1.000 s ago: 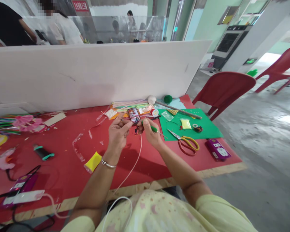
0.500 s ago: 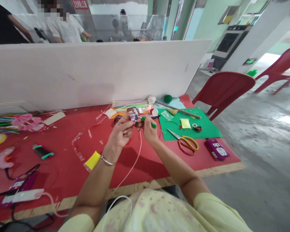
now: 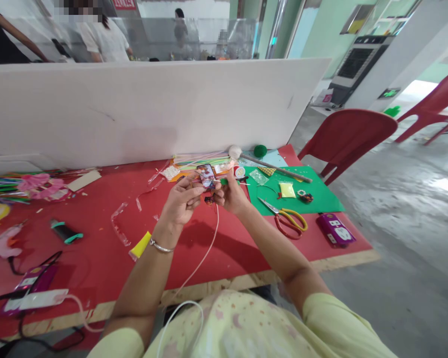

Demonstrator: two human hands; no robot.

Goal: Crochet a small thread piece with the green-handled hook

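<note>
My left hand (image 3: 182,199) is closed in a pinch, fingertips in front of a phone (image 3: 206,171) with a lit screen. What it pinches is too small to make out. My right hand (image 3: 234,195) is closed around a green-handled tool (image 3: 224,182); its thin metal tip points left towards the left fingertips. A small dark-reddish piece (image 3: 209,200) shows just below and between the hands; whether it is held or lying there I cannot tell. A pale cable (image 3: 217,223) runs from beneath the hands towards my lap.
Scissors (image 3: 285,219) lie partly on a green mat (image 3: 328,201), near a pale-yellow packet (image 3: 287,190). A purple box (image 3: 335,230) sits at the right. Leftward are a yellow packet (image 3: 140,246), a black-and-teal cutter (image 3: 65,231) and a pink glue gun (image 3: 3,243). A white panel (image 3: 134,109) stands behind.
My right hand has turned, and the green handle now lies more hidden within its fingers. The dark-reddish piece has come into view below the hands. My left hand has shifted slightly left.
</note>
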